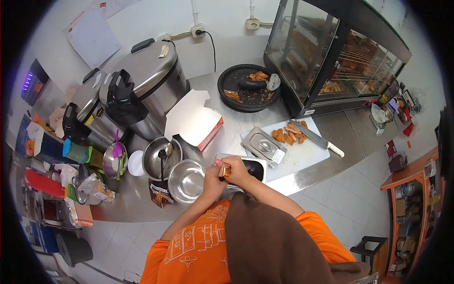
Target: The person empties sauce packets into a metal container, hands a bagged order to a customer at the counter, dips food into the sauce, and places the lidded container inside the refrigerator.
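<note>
Two bare hands, the left (212, 183) and the right (238, 171), met closely at the near edge of the table (127, 208), fingers curled in around a small, shiny brown-and-gold packet (226, 171). Both looked closed on it, though how each finger gripped was too small to tell. The packet was held up between them, at the left end of a steel container (266, 172) with dark contents; whether it was open, I could not tell.

The step in hand looked like squeezing or working at the packet. From that hold, any further move called for a firm pinch on both sides and a steady aim, with the container and a wide steel bowl (187, 179) so near.

Just left of the hands lay that bowl, and beside it a deeper bowl (152, 163) with utensils in it. Just beyond the container, a steel lid (257, 142) lay partly over a white cutting board (309, 160), where browned, cut pieces of food (282, 137) and a white-handled knife (316, 136) rested. Farther off were an open paper box (191, 119), a dark mortar (228, 78) holding a pestle (251, 84), large steel cookers (163, 90) at far left and a glass display case (302, 52) at far right.
</note>
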`<control>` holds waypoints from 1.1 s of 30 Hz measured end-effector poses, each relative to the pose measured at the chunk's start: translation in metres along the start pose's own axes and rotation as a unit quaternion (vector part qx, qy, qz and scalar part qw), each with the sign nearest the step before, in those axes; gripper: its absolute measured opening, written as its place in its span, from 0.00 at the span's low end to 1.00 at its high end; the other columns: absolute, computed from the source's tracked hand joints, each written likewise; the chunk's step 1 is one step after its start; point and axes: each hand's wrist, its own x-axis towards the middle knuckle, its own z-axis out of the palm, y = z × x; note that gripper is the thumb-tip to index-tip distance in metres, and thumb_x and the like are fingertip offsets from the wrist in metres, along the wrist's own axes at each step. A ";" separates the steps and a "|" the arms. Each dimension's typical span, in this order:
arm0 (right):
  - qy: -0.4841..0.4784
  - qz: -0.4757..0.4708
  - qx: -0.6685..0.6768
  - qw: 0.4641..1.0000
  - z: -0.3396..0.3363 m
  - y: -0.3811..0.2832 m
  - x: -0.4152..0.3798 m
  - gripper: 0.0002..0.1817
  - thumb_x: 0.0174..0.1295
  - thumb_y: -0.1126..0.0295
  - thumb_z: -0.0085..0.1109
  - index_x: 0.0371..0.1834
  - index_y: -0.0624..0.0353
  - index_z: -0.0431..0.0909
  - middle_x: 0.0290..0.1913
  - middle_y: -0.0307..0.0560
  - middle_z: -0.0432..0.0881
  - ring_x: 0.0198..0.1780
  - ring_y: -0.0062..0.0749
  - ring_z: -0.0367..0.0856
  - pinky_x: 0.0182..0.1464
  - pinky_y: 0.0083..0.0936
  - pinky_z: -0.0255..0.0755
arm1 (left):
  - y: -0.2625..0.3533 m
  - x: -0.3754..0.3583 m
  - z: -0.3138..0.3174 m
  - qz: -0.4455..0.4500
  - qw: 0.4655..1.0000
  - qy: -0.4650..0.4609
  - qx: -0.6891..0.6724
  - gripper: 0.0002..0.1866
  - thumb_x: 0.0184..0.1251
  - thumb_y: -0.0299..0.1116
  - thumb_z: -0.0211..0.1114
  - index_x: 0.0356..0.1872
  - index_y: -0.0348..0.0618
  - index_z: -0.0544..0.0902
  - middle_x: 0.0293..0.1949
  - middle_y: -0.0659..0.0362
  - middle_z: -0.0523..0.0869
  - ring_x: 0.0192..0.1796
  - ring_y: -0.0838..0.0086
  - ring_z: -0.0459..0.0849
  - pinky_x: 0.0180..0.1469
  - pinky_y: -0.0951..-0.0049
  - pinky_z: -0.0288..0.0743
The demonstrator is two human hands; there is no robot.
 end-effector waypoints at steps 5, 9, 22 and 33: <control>0.130 0.017 -0.021 0.991 -0.001 -0.004 -0.003 0.14 0.52 0.69 0.63 0.21 0.62 0.67 0.18 0.49 0.68 0.21 0.41 0.68 0.27 0.29 0.63 | 0.002 -0.002 -0.002 -0.027 0.999 -0.014 0.015 0.14 0.40 0.22 0.68 0.33 0.38 0.79 0.30 0.51 0.81 0.38 0.59 0.81 0.41 0.68 0.73; 0.184 0.119 0.062 0.974 0.005 0.000 -0.016 0.11 0.55 0.69 0.63 0.37 0.64 0.76 0.25 0.44 0.78 0.29 0.31 0.76 0.37 0.21 0.70 | 0.008 -0.003 -0.007 -0.027 1.000 0.003 -0.011 0.14 0.40 0.22 0.68 0.33 0.36 0.79 0.28 0.51 0.80 0.36 0.61 0.81 0.41 0.70 0.72; 0.081 0.102 0.074 0.989 0.002 -0.005 -0.002 0.18 0.62 0.67 0.57 0.15 0.61 0.68 0.13 0.34 0.68 0.16 0.16 0.63 0.18 0.17 0.57 | 0.012 0.005 -0.009 0.003 0.999 0.035 0.010 0.19 0.35 0.21 0.69 0.35 0.38 0.78 0.35 0.53 0.80 0.40 0.58 0.77 0.43 0.65 0.71; 0.080 0.087 0.058 0.991 -0.004 0.013 -0.022 0.19 0.56 0.70 0.62 0.49 0.62 0.70 0.38 0.44 0.78 0.34 0.21 0.75 0.38 0.16 0.70 | 0.012 0.000 -0.002 -0.079 0.990 0.094 -0.074 0.09 0.42 0.20 0.67 0.27 0.35 0.78 0.30 0.54 0.82 0.34 0.68 0.81 0.39 0.74 0.72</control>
